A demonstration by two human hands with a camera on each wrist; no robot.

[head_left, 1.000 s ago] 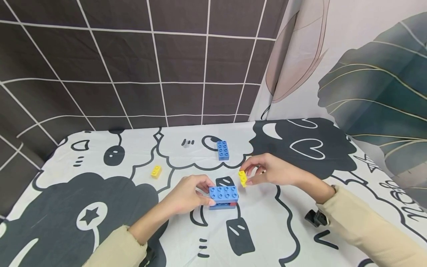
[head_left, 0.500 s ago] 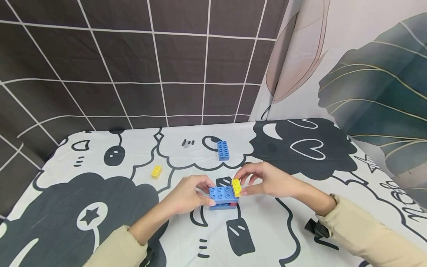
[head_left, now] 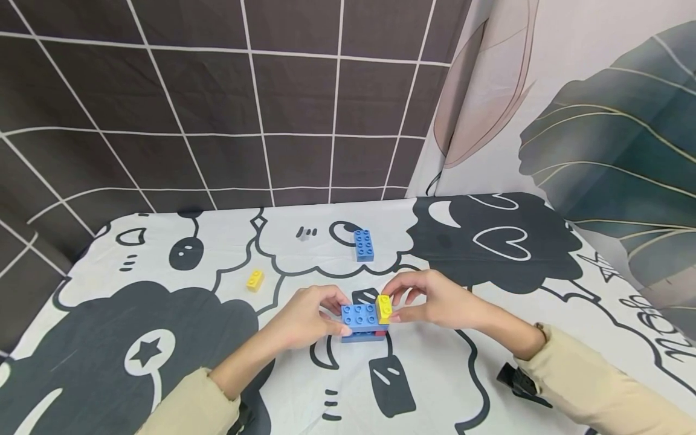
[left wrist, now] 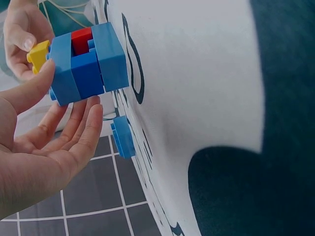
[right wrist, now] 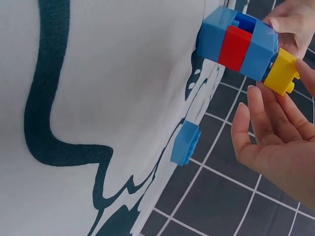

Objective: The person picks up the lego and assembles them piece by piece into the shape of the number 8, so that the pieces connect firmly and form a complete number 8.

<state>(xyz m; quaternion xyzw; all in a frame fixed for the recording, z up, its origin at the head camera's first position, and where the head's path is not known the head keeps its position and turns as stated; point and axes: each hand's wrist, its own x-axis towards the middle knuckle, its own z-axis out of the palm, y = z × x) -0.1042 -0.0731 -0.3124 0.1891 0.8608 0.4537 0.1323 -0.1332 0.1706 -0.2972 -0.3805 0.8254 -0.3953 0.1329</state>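
A stack of bricks stands on the patterned cloth: a light blue brick (head_left: pixel 359 316) on top, a red brick (right wrist: pixel 235 48) and a darker blue brick (left wrist: pixel 87 74) in the middle layer, another light blue brick (left wrist: pixel 109 56) at the bottom. The left hand (head_left: pixel 307 317) grips the top blue brick at its left end, thumb in front and fingers behind. Between thumb and fingers the right hand (head_left: pixel 435 299) pinches a yellow brick (head_left: pixel 383 309) at the right end of the stack's top. Whether its studs are fully pressed down cannot be told.
Behind the stack lies a separate blue brick (head_left: pixel 364 245) on the cloth. Another yellow brick (head_left: pixel 254 280) lies further left. A dark gridded cloth (head_left: pixel 217 96) hangs behind the table, with a leaf-patterned curtain (head_left: pixel 614 139) at the right.
The right hand has moved left and down with the yellow brick, from beside the stack onto the top's right end. The left hand and the stack have stayed in place.
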